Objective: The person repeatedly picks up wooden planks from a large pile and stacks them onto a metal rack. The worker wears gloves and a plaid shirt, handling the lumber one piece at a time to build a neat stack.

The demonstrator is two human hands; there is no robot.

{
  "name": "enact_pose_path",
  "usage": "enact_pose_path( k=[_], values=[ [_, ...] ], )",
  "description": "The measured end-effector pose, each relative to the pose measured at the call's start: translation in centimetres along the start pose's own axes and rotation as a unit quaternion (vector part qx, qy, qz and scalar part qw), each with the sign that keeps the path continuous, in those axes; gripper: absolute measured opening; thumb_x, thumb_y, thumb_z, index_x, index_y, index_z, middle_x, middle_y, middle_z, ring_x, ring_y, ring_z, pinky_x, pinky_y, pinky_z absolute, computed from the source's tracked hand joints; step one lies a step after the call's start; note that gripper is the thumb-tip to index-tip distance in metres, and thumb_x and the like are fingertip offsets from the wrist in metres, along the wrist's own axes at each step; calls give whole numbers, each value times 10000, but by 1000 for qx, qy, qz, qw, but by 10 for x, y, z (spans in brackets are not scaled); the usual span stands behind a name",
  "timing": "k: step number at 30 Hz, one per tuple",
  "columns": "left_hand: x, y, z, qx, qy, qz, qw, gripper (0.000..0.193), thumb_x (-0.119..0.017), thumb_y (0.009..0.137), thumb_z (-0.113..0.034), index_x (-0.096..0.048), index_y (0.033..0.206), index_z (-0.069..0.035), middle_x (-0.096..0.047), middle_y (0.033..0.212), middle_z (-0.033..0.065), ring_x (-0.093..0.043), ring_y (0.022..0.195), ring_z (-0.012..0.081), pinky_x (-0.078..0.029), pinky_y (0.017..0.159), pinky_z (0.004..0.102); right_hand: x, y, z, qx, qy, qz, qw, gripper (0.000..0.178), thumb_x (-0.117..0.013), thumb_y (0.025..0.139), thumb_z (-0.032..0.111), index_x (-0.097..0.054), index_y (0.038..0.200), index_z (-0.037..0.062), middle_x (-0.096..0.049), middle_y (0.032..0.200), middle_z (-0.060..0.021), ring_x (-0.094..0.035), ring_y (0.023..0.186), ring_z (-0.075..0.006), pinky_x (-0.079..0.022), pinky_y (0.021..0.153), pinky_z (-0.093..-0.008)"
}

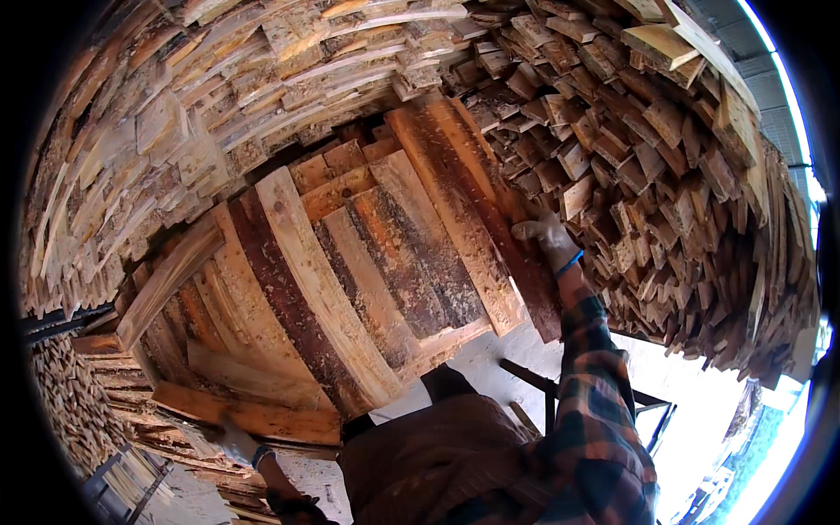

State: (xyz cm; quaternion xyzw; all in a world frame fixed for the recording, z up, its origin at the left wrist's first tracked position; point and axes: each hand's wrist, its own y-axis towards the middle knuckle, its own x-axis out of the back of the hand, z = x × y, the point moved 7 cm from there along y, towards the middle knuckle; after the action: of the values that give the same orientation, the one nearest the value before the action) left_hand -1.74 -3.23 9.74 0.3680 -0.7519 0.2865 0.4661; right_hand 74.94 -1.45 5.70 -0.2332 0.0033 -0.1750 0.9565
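My right hand (547, 238), in a pale glove with a blue cuff, is closed on the right edge of a dark reddish-brown board (494, 206) at the right side of a stack. Its thumb lies over the board's face, and the other fingers are partly hidden. My left hand (234, 440), also gloved, grips the near edge of a short orange-brown board (254, 415) at the lower left, its fingers slightly blurred against the wood. Between my hands lie several rough boards side by side, among them a pale one (319, 280) and a dark bark-edged one (284, 293), dusted with wood chips.
A high wall of stacked boards (219, 96) rises beyond. Board ends pile up (647, 166) on the right. A dark metal frame (547, 389) stands near my right arm on the pale floor (494, 372). More stacked wood (74, 402) is at the far left.
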Motion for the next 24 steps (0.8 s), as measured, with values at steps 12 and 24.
enact_pose_path(
  k=[12,24],
  values=[
    [-24,35,44,94,-82,44,991,917,-771,716,-529,-408,1410,-53,-603,1231,149,-640,910,257,-564,735,373,-25,47,21,-6,-256,-50,965,743,-613,821,434,-455,1358,-55,-565,1274,-253,-552,1172,-332,-415,991,-357],
    [-44,44,71,46,-287,72,954,755,-786,737,-382,-484,1312,1,-628,1124,138,-608,916,262,-535,799,385,-42,24,54,49,-539,-47,839,963,-759,624,271,-318,1445,29,-574,1225,-271,-574,1126,-383,-477,931,-430]
  ],
)
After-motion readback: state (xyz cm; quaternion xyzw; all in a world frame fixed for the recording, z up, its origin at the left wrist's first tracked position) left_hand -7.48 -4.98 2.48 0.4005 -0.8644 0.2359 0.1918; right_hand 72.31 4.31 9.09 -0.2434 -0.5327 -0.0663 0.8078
